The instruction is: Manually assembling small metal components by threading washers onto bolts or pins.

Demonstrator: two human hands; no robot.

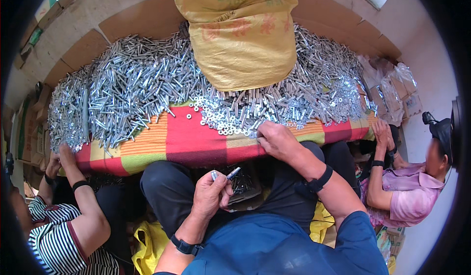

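1. Left hand (211, 194): raised above the lap, short of the desk edge. Grip closed on a silver rod (234, 172), which sticks out up and to the right. Another silver end shows by the thumb; can't tell if it's a separate piece.
2. Right hand (277, 140): over the near part of the desk, fingers curled, tips at the near edge of the washers (223, 123). Can't tell if its grip has hold of one.
3. Desk (191, 140): draped in checked cloth, red, green and orange. Washers lie mid-desk, in front of the main heap. One sits loose, just left of the rest.
4. Rods (132, 84): big silver heap across the back, running left to right, lying at all angles. More washers mixed in at the right.
5. Sack (245, 44): yellow, over the middle of the heap, hiding part of it.
6. Tray (248, 195): between the knees, below desk level, dark slim pieces inside; partly hidden by the left hand.
7. Left co-worker (64, 236): striped shirt, both hands at the heap's left end.
8. Right co-worker (407, 191): pink shirt, hands near the desk's right end.
9. Cardboard (147, 17): stands behind the heap.
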